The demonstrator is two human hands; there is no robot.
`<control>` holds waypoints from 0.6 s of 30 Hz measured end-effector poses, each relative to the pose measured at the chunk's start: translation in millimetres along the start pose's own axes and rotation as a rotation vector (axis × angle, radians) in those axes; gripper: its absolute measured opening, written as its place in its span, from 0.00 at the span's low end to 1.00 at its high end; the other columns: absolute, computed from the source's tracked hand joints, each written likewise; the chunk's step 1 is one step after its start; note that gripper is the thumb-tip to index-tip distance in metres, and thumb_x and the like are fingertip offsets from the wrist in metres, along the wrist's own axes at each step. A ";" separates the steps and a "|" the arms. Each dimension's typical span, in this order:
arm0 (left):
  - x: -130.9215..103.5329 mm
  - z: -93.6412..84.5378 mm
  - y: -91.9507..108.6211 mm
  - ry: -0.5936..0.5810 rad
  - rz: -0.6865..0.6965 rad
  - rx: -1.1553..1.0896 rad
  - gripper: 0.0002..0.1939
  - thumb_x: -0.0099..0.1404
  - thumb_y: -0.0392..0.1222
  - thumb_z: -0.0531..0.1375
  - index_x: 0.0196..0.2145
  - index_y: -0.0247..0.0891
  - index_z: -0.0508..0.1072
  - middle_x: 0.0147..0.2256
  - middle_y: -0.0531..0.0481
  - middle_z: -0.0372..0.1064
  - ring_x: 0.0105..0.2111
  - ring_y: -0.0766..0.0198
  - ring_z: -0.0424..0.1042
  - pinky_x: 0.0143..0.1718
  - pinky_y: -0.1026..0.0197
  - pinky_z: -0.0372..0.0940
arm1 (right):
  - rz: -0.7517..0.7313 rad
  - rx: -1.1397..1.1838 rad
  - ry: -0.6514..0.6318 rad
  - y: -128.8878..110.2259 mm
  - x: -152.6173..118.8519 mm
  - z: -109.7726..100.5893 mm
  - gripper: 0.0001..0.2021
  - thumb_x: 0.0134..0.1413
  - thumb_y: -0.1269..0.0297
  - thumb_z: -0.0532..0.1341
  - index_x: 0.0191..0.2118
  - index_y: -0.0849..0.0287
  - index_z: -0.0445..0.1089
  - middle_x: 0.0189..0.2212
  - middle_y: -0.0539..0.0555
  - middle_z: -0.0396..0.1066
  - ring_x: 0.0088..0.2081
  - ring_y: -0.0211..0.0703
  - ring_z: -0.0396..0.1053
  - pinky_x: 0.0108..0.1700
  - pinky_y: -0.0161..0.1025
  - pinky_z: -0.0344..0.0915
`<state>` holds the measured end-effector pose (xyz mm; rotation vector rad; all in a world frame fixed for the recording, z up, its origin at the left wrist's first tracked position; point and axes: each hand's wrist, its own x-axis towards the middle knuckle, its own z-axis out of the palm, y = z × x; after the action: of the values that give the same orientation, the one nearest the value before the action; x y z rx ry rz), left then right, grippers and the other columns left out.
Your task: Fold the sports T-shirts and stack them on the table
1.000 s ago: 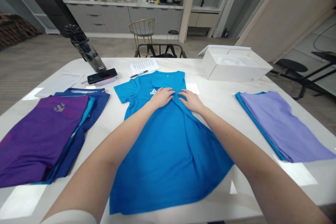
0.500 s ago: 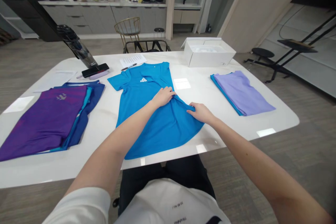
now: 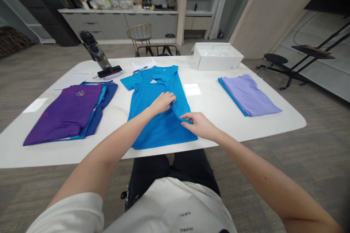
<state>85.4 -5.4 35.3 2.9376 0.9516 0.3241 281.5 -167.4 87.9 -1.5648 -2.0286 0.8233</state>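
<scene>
A blue T-shirt (image 3: 153, 123) with a white chest logo lies on the white table in front of me, its left sleeve spread out and its right side turned inward. My left hand (image 3: 164, 102) rests on the middle of the shirt, fingers curled and pinching the cloth near the fold. Lower and to the right, my right hand (image 3: 198, 124) grips the shirt's right edge between thumb and fingers. The right sleeve is out of sight under the fold.
Folded purple and blue shirts (image 3: 71, 113) lie at the left, a folded lavender garment (image 3: 251, 94) over a blue one at the right. A handheld vacuum (image 3: 98, 56), papers (image 3: 143, 62), a pen (image 3: 140, 69) and an open white box (image 3: 218, 60) stand along the far side of the table (image 3: 207, 105).
My right hand has moved left, bringing the shirt's right edge inward, so the shirt is narrower. The left hand still holds the cloth at mid-shirt. The view has shifted slightly.
</scene>
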 end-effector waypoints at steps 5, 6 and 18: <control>-40.5 6.3 11.4 -0.081 0.059 -0.016 0.15 0.70 0.34 0.53 0.48 0.45 0.74 0.51 0.44 0.70 0.52 0.54 0.65 0.53 0.51 0.55 | -0.009 -0.072 -0.330 4.1 12.6 31.1 0.13 0.59 0.53 0.65 0.40 0.55 0.82 0.31 0.52 0.80 0.34 0.47 0.76 0.38 0.38 0.65; -46.6 7.6 13.7 -0.077 0.072 -0.019 0.15 0.71 0.36 0.52 0.49 0.46 0.75 0.52 0.44 0.70 0.53 0.54 0.65 0.53 0.52 0.55 | -0.002 -0.102 -0.348 10.7 14.8 34.4 0.12 0.60 0.54 0.64 0.38 0.55 0.81 0.31 0.52 0.79 0.34 0.46 0.75 0.37 0.37 0.64; -78.6 2.5 38.7 -0.091 0.126 -0.149 0.14 0.69 0.35 0.52 0.45 0.43 0.76 0.49 0.45 0.74 0.51 0.56 0.68 0.55 0.53 0.56 | 0.160 0.091 -0.664 40.7 2.9 22.8 0.16 0.55 0.51 0.65 0.42 0.57 0.76 0.21 0.47 0.71 0.21 0.40 0.69 0.27 0.35 0.63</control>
<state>46.1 -82.6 22.1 2.8542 0.7016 0.2511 294.0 -161.5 43.3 -1.5479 -2.2592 1.6479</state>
